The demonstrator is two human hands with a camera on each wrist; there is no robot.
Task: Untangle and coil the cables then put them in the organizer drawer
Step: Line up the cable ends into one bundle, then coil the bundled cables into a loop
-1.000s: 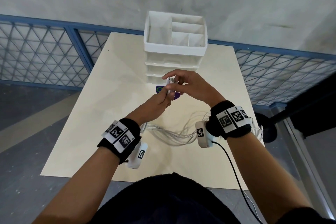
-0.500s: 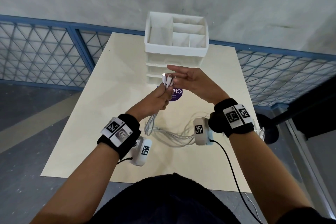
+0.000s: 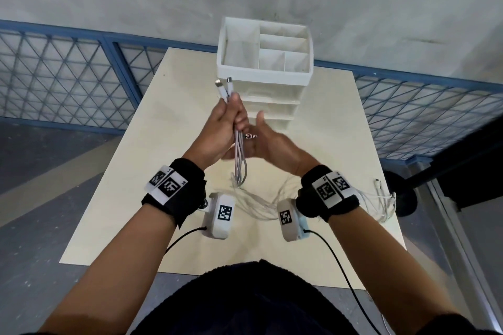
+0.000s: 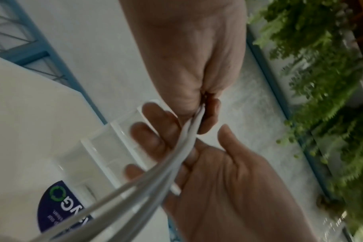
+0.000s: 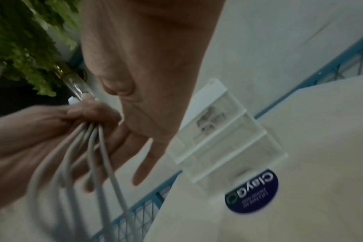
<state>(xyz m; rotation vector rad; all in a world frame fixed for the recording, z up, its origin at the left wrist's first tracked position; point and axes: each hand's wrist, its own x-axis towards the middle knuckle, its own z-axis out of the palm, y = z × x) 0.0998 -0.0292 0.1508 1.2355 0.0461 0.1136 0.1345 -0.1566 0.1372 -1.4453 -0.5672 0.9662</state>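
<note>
Fingers of the left hand [image 3: 221, 128] are curled tight round a bundle of white cables [image 3: 240, 156], clamping several strands together in front of the organizer [image 3: 265, 71]; two plugs [image 3: 224, 87] stick up out of the fist, level with the organizer's upper drawers. Below the fist the strands hang in long loops down toward the table [image 3: 136, 171] on the near side of the organizer. Just beside the bundle, the right hand [image 3: 269, 145] has its fingers straight and spread, thumb raised, and the palm faces the hanging strands; from the left wrist view the strands run across those straight fingers [image 4: 153, 135], and the hand does not close on them. From the right wrist view the left hand's knuckles [image 5: 89, 113] sit bunched over four or five grey-white strands [image 5: 93, 147]. More loose cable [image 3: 261, 204] lies tangled on the table nearer the person than the organizer, and another length [image 3: 386, 198] lies at the table's right edge. Drawers of the organizer are pushed in; the right wrist view shows a small coiled thing [image 5: 207, 122] through the clear front of an upper drawer. A round dark sticker [image 5: 252, 191] is on the table right at the organizer's base.
</note>
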